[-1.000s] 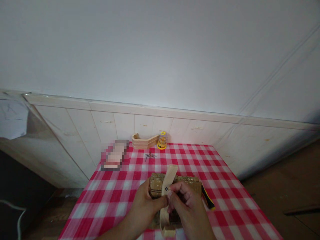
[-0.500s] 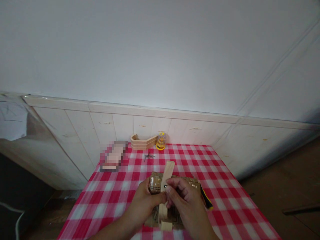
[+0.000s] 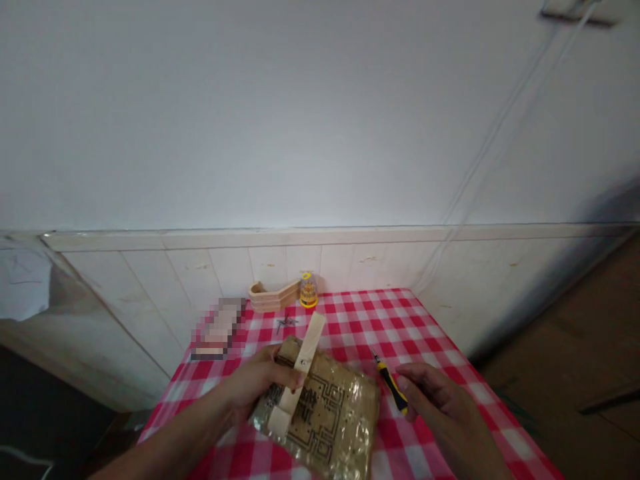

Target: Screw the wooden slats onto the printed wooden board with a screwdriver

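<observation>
My left hand [image 3: 263, 381] is closed on a pale wooden hook [image 3: 310, 343], its thumb pressing the strip down on a tape-wrapped cardboard block [image 3: 345, 413]. The hook lies slanted across the block's left side, with its bent end toward me. A small dark spot, a screw or a hole, shows on the strip above my thumb. To the block's right lies a yellow-and-black screwdriver [image 3: 393, 388], tip pointing away. My right hand [image 3: 440, 403] is beside its handle, fingers curved and apart; whether they touch it is hard to see.
Behind the block lies a small pile of screws [image 3: 287, 323]. Along the wall stand more wooden hooks [image 3: 273, 298] and a yellow bit set in a clear case [image 3: 309, 291]. A blurred-out flat object [image 3: 219, 329] is at left on the checked tablecloth [image 3: 350, 320].
My right hand has left the wooden strip and moved right to the screwdriver. The block and hook have turned and shifted left with my left hand, and the view has shifted.
</observation>
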A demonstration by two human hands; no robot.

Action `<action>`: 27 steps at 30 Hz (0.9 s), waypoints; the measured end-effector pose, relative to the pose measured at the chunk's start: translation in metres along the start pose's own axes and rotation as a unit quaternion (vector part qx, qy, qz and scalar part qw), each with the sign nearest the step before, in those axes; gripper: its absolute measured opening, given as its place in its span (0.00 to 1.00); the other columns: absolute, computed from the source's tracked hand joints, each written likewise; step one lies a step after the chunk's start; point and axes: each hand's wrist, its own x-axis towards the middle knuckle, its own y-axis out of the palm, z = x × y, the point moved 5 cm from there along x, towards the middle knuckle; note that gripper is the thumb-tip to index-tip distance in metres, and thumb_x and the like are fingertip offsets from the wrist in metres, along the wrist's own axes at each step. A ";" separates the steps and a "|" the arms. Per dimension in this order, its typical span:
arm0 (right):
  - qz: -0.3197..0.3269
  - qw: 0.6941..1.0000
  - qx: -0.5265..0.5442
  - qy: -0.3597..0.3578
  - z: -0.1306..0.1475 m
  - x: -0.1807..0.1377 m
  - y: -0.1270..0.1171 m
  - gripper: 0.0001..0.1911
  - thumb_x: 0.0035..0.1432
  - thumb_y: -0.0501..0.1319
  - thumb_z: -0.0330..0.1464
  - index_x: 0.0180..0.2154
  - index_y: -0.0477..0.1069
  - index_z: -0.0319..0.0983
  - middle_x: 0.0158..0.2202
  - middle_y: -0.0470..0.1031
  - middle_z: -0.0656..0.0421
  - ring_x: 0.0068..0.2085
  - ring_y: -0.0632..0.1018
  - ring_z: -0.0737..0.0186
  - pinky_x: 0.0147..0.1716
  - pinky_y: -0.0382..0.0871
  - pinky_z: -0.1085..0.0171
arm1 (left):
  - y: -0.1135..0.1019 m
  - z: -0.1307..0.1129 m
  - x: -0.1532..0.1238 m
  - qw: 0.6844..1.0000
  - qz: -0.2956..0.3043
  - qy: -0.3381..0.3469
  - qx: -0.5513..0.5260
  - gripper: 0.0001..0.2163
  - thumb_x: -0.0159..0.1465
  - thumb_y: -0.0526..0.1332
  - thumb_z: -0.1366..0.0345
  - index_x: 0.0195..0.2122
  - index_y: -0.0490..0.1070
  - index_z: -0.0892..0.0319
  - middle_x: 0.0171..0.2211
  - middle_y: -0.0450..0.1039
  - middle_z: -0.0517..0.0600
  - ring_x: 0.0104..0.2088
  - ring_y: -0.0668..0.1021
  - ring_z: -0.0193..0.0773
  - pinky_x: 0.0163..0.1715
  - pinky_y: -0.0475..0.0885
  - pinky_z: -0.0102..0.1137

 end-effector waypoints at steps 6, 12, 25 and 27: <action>0.035 0.999 -0.032 0.004 -0.022 -0.010 -0.005 0.12 0.59 0.60 0.41 0.35 0.78 0.42 0.29 0.78 0.59 0.27 0.76 0.61 0.25 0.68 0.66 | -0.008 0.004 0.031 0.975 0.090 -0.148 0.142 0.18 0.40 0.70 0.73 0.36 0.81 0.64 0.35 0.83 0.58 0.34 0.83 0.48 0.35 0.79 0.39; 0.028 0.998 -0.059 -0.011 -0.030 -0.013 -0.011 0.10 0.60 0.59 0.38 0.33 0.77 0.42 0.29 0.78 0.60 0.31 0.77 0.60 0.29 0.68 0.65 | -0.008 0.019 0.075 0.949 0.102 -0.212 0.210 0.19 0.37 0.70 0.76 0.33 0.81 0.61 0.31 0.83 0.52 0.28 0.82 0.43 0.30 0.80 0.35; 0.121 0.902 -0.415 -0.002 -0.032 0.027 0.008 0.11 0.55 0.62 0.29 0.42 0.74 0.37 0.43 0.79 0.47 0.43 0.81 0.47 0.40 0.71 0.57 | -0.014 0.027 0.087 0.940 0.149 -0.210 0.223 0.23 0.35 0.75 0.73 0.36 0.81 0.61 0.32 0.83 0.52 0.29 0.82 0.45 0.27 0.79 0.34; 0.138 0.884 -0.446 0.017 -0.036 0.027 0.013 0.08 0.56 0.60 0.28 0.39 0.74 0.36 0.42 0.79 0.46 0.40 0.82 0.48 0.37 0.71 0.59 | -0.016 0.028 0.086 0.942 0.145 -0.214 0.213 0.22 0.35 0.75 0.73 0.35 0.81 0.62 0.31 0.83 0.52 0.28 0.82 0.44 0.27 0.79 0.33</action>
